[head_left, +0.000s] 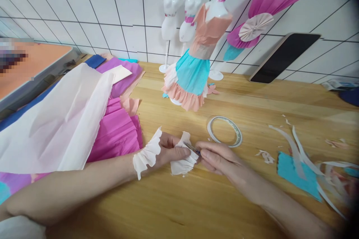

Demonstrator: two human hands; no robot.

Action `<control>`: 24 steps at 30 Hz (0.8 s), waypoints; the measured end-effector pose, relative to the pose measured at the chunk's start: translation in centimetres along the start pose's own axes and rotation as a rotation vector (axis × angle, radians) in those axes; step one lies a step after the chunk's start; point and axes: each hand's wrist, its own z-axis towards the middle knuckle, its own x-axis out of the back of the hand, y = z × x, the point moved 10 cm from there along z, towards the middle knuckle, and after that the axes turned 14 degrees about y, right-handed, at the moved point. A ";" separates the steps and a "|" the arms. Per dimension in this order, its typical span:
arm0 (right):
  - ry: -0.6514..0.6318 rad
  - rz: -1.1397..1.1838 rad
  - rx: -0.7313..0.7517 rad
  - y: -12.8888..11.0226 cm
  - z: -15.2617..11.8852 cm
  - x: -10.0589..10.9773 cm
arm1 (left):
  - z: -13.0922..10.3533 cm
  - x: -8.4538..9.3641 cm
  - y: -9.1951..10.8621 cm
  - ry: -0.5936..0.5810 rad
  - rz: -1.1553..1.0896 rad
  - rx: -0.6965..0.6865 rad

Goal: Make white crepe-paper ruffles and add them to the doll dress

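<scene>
Between thumb and fingers, my left hand (171, 153) pinches a small piece of white pleated crepe paper (181, 166). A ruffled white paper strip (148, 153) lies across that wrist. My right hand (215, 158) is closed around small scissors (192, 148), whose dark handles are mostly hidden by the fingers. The blades reach over the white piece, next to my left thumb. Behind the hands stands a mini mannequin in a paper dress (193, 74), with a peach top, a turquoise skirt and a peach ruffled hem.
A roll of double-sided tape (239, 136) lies beyond my right hand. Turquoise paper (297, 179) and curled white strips are at the right. White paper (56, 115) covers magenta paper (117, 130) at the left. A phone (286, 58) leans on the tiled wall beside more mannequins (171, 3).
</scene>
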 end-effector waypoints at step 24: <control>0.033 -0.352 0.287 -3.9 -0.3 -0.2 | 0.8 -0.1 -0.5 0.042 0.029 -0.020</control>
